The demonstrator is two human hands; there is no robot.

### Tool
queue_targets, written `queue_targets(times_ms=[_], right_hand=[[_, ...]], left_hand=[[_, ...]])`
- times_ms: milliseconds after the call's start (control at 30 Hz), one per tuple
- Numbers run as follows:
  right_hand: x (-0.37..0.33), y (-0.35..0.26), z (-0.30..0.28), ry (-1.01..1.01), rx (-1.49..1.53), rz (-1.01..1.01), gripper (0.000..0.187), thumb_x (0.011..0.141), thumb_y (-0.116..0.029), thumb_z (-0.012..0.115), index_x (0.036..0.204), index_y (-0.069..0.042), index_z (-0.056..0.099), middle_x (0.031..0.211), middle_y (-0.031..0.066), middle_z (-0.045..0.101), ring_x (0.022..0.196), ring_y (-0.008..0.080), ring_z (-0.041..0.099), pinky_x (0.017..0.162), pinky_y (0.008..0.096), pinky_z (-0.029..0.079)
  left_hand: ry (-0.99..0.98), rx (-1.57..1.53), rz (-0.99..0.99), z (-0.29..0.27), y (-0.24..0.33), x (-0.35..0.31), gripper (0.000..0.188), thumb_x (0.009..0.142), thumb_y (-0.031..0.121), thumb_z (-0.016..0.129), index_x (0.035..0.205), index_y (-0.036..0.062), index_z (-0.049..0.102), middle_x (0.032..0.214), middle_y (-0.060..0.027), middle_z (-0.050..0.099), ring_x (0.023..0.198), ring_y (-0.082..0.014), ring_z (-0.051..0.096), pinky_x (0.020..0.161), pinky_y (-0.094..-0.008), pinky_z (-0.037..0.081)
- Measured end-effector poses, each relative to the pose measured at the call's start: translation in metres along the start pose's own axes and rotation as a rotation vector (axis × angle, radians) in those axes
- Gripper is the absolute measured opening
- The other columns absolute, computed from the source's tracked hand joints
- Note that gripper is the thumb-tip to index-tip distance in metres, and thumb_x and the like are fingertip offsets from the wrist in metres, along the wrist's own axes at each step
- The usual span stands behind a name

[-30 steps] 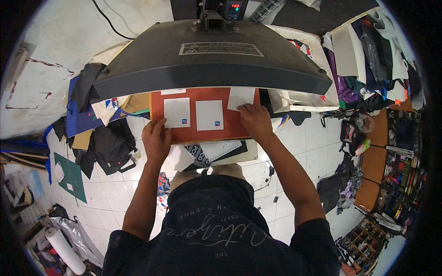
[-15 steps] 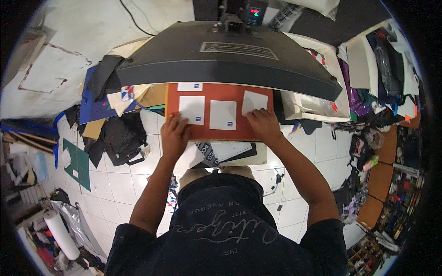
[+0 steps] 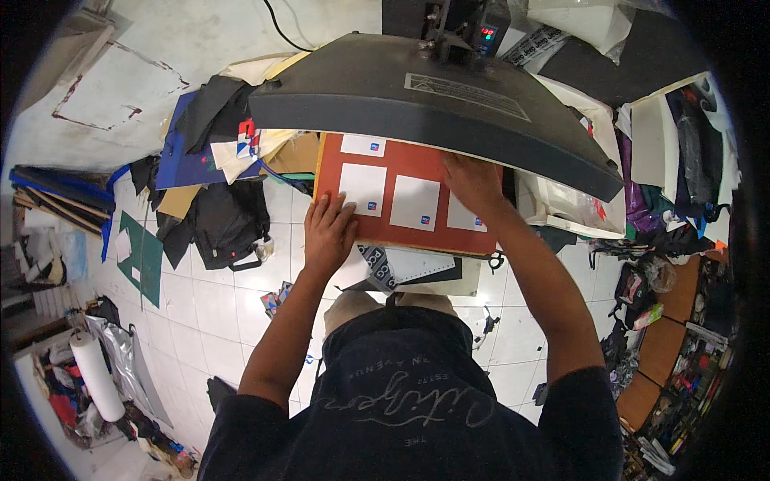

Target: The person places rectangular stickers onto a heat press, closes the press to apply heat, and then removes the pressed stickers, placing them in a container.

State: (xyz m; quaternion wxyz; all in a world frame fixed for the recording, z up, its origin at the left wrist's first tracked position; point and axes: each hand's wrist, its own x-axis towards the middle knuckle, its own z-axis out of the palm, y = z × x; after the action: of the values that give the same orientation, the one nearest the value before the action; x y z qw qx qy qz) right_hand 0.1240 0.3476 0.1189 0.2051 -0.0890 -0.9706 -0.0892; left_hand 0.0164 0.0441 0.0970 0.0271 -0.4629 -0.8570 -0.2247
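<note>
A heat press has its dark upper plate raised over a red-brown lower pad. On the pad lie several white rectangular pieces, each with a small blue and red print: a left one, a middle one, a right one and a far one. The plate hides part of the far piece. My left hand rests at the pad's left edge, fingers spread, fingertips touching the left piece. My right hand reaches over the pad's far right, beyond the right piece; its fingertips are partly hidden.
A control box with a lit display stands behind the plate. Right of the press is a white tray; black cloth or bags lie to the left. Scissors sit by the pad's near right corner.
My right hand has moved farther in toward the raised plate. The right white piece now lies nearer me, its print showing. My left hand stays at the left edge; the view has shifted.
</note>
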Motion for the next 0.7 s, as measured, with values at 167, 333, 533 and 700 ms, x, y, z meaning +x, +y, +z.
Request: queue_targets(times_ms=[167, 333, 533, 700], right_hand=[[0.044, 0.013, 0.048, 0.0, 0.04, 0.161, 0.034, 0.094, -0.02, 0.055, 0.124, -0.005, 0.058, 0.121, 0.0212, 0.06, 0.111, 0.0355, 0.059, 0.099, 0.0433, 0.045], [0.056, 0.01, 0.054, -0.031, 0.142, 0.177, 0.031, 0.093, -0.018, 0.054, 0.12, -0.004, 0.06, 0.118, 0.0206, 0.061, 0.108, 0.0347, 0.06, 0.097, 0.0428, 0.046], [0.065, 0.001, 0.042, -0.092, 0.249, 0.169, 0.028, 0.093, -0.017, 0.053, 0.116, -0.004, 0.062, 0.115, 0.0198, 0.062, 0.105, 0.0337, 0.062, 0.095, 0.0423, 0.048], [0.052, -0.019, 0.049, -0.158, 0.31, 0.11, 0.026, 0.092, -0.018, 0.054, 0.111, -0.004, 0.065, 0.111, 0.0189, 0.064, 0.102, 0.0331, 0.064, 0.092, 0.0429, 0.049]], left_hand=[[0.038, -0.116, -0.09, -0.017, 0.009, -0.005, 0.032, 0.083, 0.011, 0.067, 0.114, 0.0084, 0.066, 0.129, -0.0163, 0.058, 0.123, -0.0375, 0.051, 0.104, -0.0494, 0.038], [0.08, -0.226, -0.337, -0.028, 0.003, -0.064, 0.027, 0.082, 0.006, 0.065, 0.109, 0.0048, 0.065, 0.123, -0.0206, 0.059, 0.115, -0.038, 0.056, 0.097, -0.0452, 0.045], [-0.024, -0.231, -0.56, -0.028, 0.002, -0.154, 0.024, 0.084, 0.008, 0.065, 0.107, 0.0038, 0.065, 0.118, -0.0211, 0.059, 0.113, -0.0382, 0.057, 0.096, -0.0441, 0.046], [-0.087, -0.233, -0.62, -0.012, 0.003, -0.195, 0.025, 0.084, 0.009, 0.066, 0.108, 0.0036, 0.065, 0.116, -0.0203, 0.06, 0.113, -0.0382, 0.056, 0.097, -0.044, 0.046]])
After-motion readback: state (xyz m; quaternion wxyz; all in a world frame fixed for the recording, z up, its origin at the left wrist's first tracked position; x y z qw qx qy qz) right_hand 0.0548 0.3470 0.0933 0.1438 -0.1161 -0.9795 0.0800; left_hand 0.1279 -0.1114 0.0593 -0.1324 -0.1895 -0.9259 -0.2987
